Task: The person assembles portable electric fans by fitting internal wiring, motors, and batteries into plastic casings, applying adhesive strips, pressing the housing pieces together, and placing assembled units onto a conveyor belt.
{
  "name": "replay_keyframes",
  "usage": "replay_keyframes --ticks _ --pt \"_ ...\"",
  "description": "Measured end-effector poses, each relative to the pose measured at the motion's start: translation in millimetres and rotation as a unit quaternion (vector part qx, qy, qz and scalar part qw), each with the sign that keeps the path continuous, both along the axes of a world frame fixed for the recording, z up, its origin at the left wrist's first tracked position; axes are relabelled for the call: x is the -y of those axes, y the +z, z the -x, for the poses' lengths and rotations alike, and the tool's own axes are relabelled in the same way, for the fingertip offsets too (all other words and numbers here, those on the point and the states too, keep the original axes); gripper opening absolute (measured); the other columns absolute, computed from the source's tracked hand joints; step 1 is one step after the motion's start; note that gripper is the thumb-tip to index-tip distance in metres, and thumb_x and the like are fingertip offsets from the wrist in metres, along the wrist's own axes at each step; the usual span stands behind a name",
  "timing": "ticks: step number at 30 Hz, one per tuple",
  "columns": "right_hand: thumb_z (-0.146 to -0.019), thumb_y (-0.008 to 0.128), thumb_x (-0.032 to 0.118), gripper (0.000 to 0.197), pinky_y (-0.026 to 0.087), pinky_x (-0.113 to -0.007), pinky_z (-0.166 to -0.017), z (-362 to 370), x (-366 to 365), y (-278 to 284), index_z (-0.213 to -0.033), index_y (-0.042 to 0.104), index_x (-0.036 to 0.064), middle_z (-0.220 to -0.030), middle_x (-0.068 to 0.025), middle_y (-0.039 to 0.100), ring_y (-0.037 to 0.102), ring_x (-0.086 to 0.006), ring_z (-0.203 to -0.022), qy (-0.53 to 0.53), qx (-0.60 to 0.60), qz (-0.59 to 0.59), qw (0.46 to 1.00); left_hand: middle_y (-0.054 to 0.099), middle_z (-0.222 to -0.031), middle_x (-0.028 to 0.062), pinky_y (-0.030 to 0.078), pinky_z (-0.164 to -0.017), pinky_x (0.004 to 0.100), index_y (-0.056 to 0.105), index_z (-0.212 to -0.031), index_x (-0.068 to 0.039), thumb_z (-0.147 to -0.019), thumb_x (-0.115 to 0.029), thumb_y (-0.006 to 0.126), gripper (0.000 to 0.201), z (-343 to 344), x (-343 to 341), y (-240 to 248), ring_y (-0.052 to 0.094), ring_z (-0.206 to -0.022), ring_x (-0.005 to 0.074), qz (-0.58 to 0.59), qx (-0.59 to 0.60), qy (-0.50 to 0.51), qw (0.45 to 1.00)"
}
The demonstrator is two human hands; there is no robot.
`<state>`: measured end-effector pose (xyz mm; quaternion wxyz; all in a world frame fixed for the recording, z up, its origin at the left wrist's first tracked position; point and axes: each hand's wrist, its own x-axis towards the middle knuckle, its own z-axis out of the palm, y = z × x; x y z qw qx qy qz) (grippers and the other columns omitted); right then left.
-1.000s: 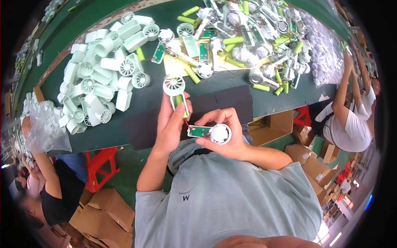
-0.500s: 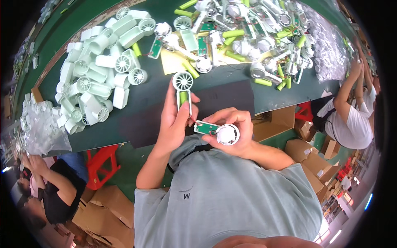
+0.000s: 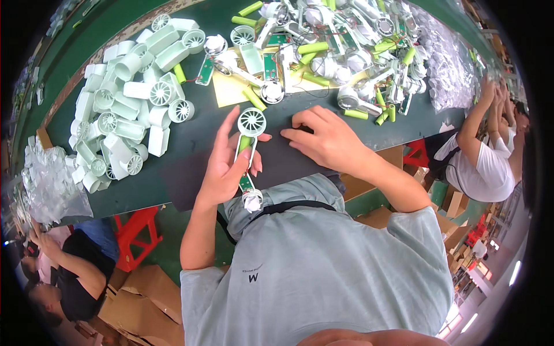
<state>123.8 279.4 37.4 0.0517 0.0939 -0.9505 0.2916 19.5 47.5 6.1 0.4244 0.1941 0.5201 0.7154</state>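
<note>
My left hand (image 3: 222,170) is closed round the handle of a pale green handheld-fan housing (image 3: 252,121), its round spoked end pointing away from me. A light green cylindrical battery (image 3: 244,142) sits in the handle. Below my fingers hangs a green circuit board (image 3: 246,183) in a white frame, with a round white motor part (image 3: 252,200) at its near end. My right hand (image 3: 332,141) rests low over the black mat (image 3: 277,153), its fingers curled and their tips together. What they hold, if anything, is too small to make out.
Pale green housings (image 3: 124,106) lie heaped at left. Wired fan assemblies (image 3: 340,63) with green batteries pile up at the back right, partly on yellow paper (image 3: 226,92). Clear plastic bags (image 3: 447,69) lie on both sides. Co-workers sit left and right, near red stools (image 3: 135,236) and cardboard boxes (image 3: 144,303).
My right hand has let go of the circuit board and motor part and moved up onto the black mat. The board and motor part now hang below the housing in my left hand.
</note>
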Motion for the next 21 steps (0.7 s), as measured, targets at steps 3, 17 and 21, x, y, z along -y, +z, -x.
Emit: replay_keyframes --ticks 3,17,21 --pt "-0.075 0.080 0.017 0.034 0.049 -0.038 -0.076 4 -2 -2 -0.104 0.067 0.0063 -0.093 -0.0081 0.056 0.056 -0.0272 -0.086 -0.003 0.028 0.001 1.000 0.060 -0.119 0.0232 0.051 -0.061 0.0258 0.013 -0.156 -0.005 -0.098 -0.005 0.044 0.065 -1 0 -1 0.059 -0.071 0.0130 0.005 -0.012 -0.010 1.000" --pt "-0.078 0.066 -0.005 0.025 0.053 -0.032 -0.065 10 -18 8 -0.101 0.071 0.0020 -0.086 -0.0091 0.065 0.064 -0.0221 -0.076 -0.030 0.094 0.145 0.985 0.059 -0.123 0.0212 0.052 -0.063 0.0263 0.019 -0.153 -0.004 -0.100 -0.006 0.046 0.059 2 4 -5 0.062 -0.074 0.0144 -0.013 0.033 0.007 0.999" --pt "-0.077 0.063 -0.006 0.034 0.052 -0.030 -0.062 -3 -25 1 -0.109 0.070 0.0024 -0.090 -0.0084 0.064 0.063 -0.0177 -0.072 -0.103 0.040 0.269 0.957 0.057 -0.121 0.0252 0.053 -0.060 0.0275 0.026 -0.148 -0.002 -0.097 -0.001 0.045 0.054 0 0 -3 0.062 -0.071 0.0170 -0.016 0.036 0.025 0.999"
